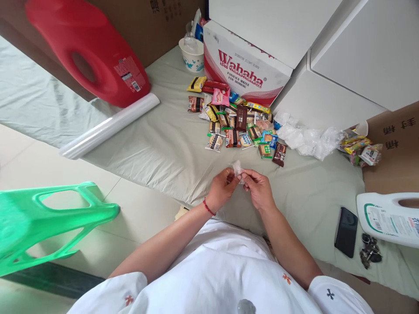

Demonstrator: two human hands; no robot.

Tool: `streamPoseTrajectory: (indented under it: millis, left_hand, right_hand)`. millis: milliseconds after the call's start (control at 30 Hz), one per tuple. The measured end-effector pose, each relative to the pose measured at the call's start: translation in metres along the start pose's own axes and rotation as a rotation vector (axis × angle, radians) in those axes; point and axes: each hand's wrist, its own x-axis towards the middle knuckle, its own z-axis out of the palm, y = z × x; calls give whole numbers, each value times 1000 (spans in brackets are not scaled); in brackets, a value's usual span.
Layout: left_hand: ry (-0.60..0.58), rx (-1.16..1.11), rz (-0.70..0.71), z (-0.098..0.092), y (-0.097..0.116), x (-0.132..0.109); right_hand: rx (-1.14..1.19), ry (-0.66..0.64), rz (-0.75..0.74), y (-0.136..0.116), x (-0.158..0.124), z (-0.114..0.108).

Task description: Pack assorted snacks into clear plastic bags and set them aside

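Between my two hands is a small crumpled piece of clear plastic (237, 166), pinched by the fingers of both. My left hand (221, 188), with a red cord at the wrist, grips it from the left. From the right, my right hand (259, 188) pinches its lower edge with thumb and forefinger. Just beyond the hands lies a spread of small wrapped snacks (233, 138), in brown, yellow, green and pink packets. To their right sits a heap of clear crumpled plastic bags (309, 136). Whether anything is inside the held plastic cannot be made out.
A Wahaha carton (244, 65) stands behind the snacks, beside a paper cup (192, 56). At left are a red jug (108, 56), a plastic film roll (111, 126) and a green stool (49, 218). A phone (346, 232), keys (370, 250) and white bottle (389, 218) lie right.
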Motion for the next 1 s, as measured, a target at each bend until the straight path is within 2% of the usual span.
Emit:
streamPoseTrajectory:
  millis: [100,267,400,533,567,600,700,767,833,900,967,1000]
  left_hand:
    - [1,-82,-39,-8,-5,1]
    - [164,-302,-105,-31,0,0]
    - [189,-391,-163,-43,0,1]
    - [408,-312,-92,-44,-1,-2]
    - [410,-296,-86,-42,1,-4]
    - [360,-288,-99,-40,3,-5]
    - [60,-312,-232,-29,13,-8]
    - [-35,-343,-317,-21,17,-6]
    - [-23,-354,-334,-14,15,-2]
    - [17,-303,-285,-10,10,3]
    - [31,-208,-207,-8,2,4]
    - [28,-160,-169,-8,-2,4]
  right_hand:
    - [26,79,-3,1,2,-3]
    - [59,202,-14,-5,8,-24]
    - [-2,191,-15,-2,5,-37]
    - [-197,239,-163,5,-3,-38]
    - [-272,253,-231,6,-5,-37]
    - [-350,256,-302,6,-7,-35]
    - [-562,179,-494,8,-17,-26]
    - [-666,71,-587,10,-25,-19]
    - [-715,-52,-638,13,-34,-15]
    - [-702,-160,-617,16,-40,-15]
    - [-614,-201,-498,18,-42,-18]
    - [-538,-178,-408,18,-40,-20]
